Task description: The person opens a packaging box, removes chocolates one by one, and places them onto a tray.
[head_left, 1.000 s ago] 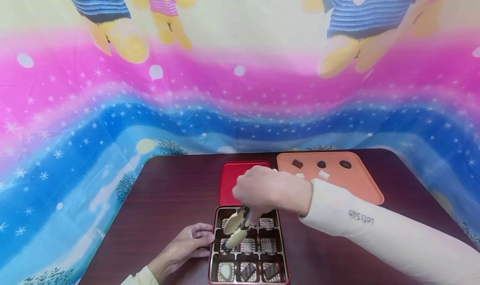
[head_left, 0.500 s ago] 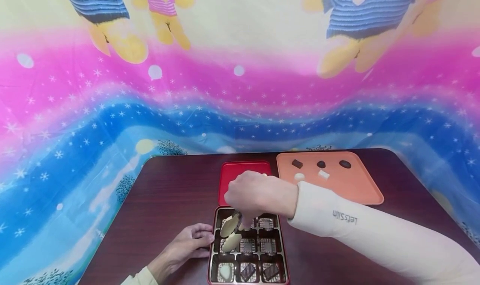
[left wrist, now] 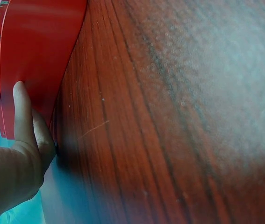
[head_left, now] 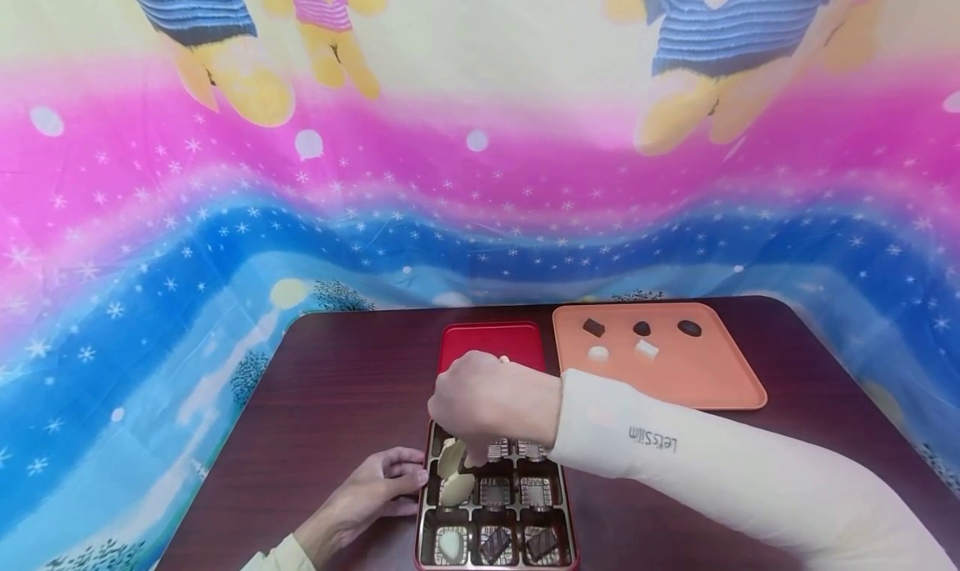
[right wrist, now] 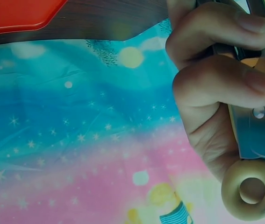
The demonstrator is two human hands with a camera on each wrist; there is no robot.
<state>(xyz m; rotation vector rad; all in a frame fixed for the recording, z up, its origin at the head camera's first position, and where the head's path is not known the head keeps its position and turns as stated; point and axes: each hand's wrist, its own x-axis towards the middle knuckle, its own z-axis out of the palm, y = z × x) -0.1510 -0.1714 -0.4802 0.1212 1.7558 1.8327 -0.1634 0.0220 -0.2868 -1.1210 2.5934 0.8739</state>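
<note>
In the head view, a red tin box with a gold-brown divided insert stands at the near middle of the table. Its front row holds a white chocolate and two dark chocolates. My right hand, above the back left of the box, grips metal tongs with beige tips, a pale ring at their end in the right wrist view. The tips are over the left compartment of the middle row; whether they hold anything I cannot tell. My left hand rests extended fingers against the box's left side.
Behind the box lies a red lid, partly covered by my right hand. An orange tray at the back right carries several dark and white chocolates. A printed cloth hangs behind the table.
My right hand has moved left and slightly nearer with the tongs, lower over the box. A white chocolate on the tray has come into view. My left hand stays put.
</note>
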